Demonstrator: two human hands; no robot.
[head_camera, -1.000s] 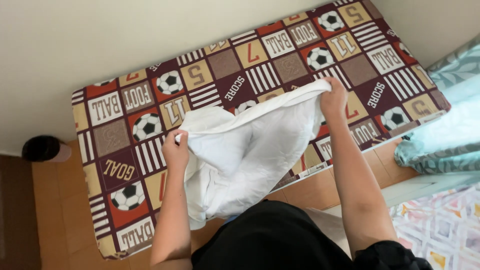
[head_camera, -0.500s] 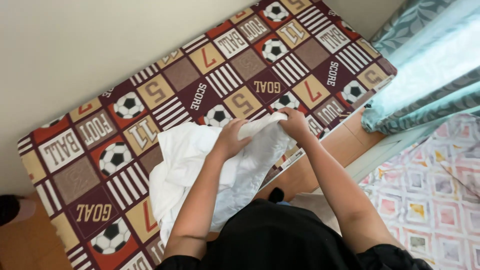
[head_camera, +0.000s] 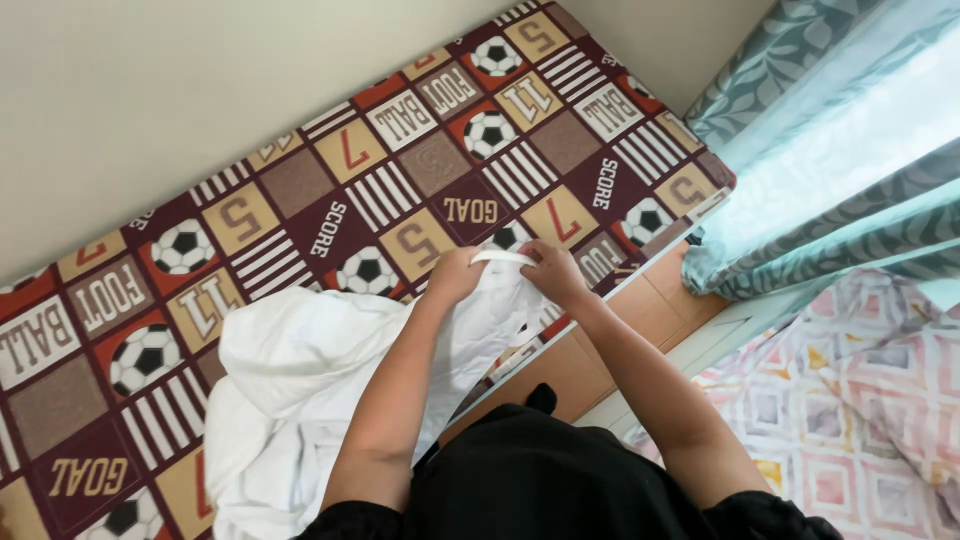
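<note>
White cloth lies bunched up on a bed with a football-pattern sheet, beside a leafy curtain. Most of it is a loose heap, not yet smooth. Only its top edge is pulled tight between the left hand and right hand, whose fingers are pinched shut on it.

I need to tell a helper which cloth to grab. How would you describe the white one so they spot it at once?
Find the mattress along the wall, covered in a patchwork of footballs and stripes. On its near edge lies a bunched white cloth, one end pinched between the left hand and right hand. It is the only plain, unpatterned fabric there.
</note>
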